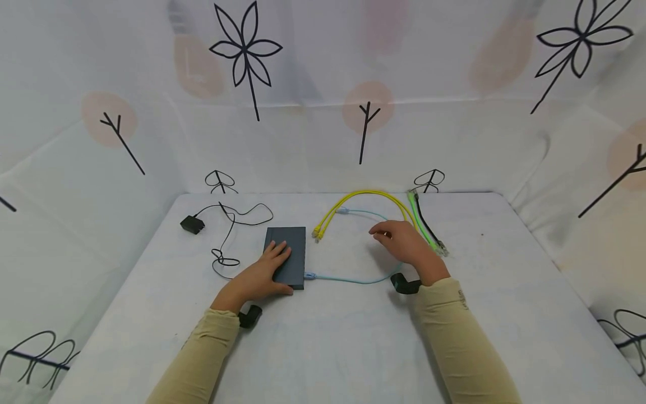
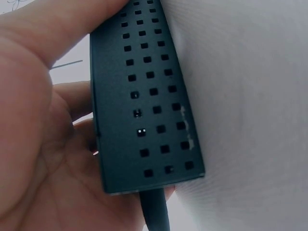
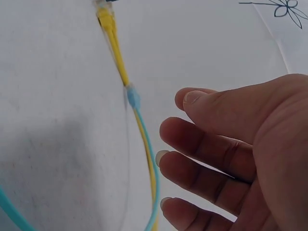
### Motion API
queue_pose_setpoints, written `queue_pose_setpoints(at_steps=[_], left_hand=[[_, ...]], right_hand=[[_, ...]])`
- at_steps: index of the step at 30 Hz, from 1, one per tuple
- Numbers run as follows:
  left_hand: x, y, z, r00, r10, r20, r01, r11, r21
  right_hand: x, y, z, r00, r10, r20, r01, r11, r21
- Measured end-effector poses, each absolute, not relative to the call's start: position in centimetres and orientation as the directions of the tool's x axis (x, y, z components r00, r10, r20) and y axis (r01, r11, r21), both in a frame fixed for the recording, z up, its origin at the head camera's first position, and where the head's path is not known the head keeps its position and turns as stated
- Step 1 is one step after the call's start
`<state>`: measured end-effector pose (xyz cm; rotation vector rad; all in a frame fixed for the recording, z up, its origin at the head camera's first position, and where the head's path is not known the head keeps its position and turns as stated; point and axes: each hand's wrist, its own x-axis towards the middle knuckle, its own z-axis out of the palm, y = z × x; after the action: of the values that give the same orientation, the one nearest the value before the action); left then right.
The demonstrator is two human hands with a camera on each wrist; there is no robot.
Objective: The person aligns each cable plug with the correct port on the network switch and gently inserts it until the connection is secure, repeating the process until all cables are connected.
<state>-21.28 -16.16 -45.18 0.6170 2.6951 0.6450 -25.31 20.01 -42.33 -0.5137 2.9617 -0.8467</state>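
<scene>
My left hand (image 1: 259,275) rests on a flat dark grey network switch (image 1: 291,264), its fingers spread over the top and the thumb at the near edge. Square vent holes line the side of the switch (image 2: 144,96) in the left wrist view, with a black lead (image 2: 155,209) coming out of one end. A light blue Ethernet cable (image 1: 348,280) runs from the right side of the switch and loops round beneath my right hand (image 1: 404,244). That hand hovers, fingers loosely bent, with nothing in it. The cable's other plug (image 3: 133,97) lies near the yellow Ethernet cables (image 3: 120,62).
A black power adapter (image 1: 192,224) lies at the far left, its thin cord (image 1: 227,262) tangled beside the switch. Green cable (image 1: 423,224) and black cable (image 1: 429,224) lie behind my right hand. A patterned cloth wall (image 1: 313,151) closes off the table's back.
</scene>
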Motion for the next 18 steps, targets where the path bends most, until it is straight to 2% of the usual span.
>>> queue_pose_setpoints(at_steps=[18], left_hand=[[-21.2,-16.1,-44.8,-0.862,0.472,-0.184,0.337,0.806,0.487]], right_hand=[[-25.5,22.7,-41.6,-0.973,-0.228,0.019,-0.204,0.825,-0.527]])
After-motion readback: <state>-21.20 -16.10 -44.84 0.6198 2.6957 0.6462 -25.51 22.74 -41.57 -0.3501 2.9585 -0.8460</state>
